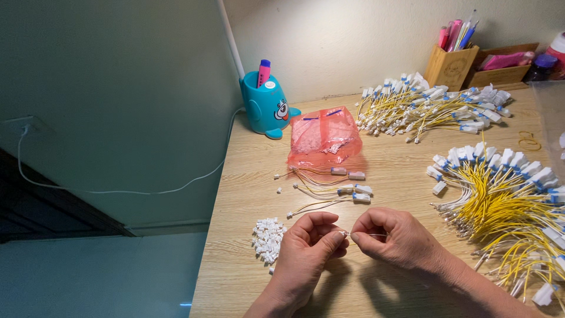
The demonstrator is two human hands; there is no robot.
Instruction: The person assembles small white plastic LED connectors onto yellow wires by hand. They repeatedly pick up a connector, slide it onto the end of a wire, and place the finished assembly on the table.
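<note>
1. The left hand (pixel 306 247) pinches a tiny white plastic connector (pixel 343 234) above the wooden table (pixel 247 194).
2. The right hand (pixel 393 237) pinches the thin pale wire (pixel 371 235) just beside it.
3. Both look light; the wire seems floppy, so it is best gripped near its tip.
4. A small heap of white plastic housings (pixel 268 238) lies near the left hand.

I am wearing the only camera on my head, so there is no second view sharing the scene. It is looking down and forward over a wooden table (pixel 388 176) from close above. It is taking in my left hand (pixel 306 247) and right hand (pixel 394 238) at the bottom middle, very near the lens. It is facing toward the far wall (pixel 353 35), which is running along the top. The table's left edge is cutting diagonally, so the floor (pixel 100 277) is filling the left side.
</note>
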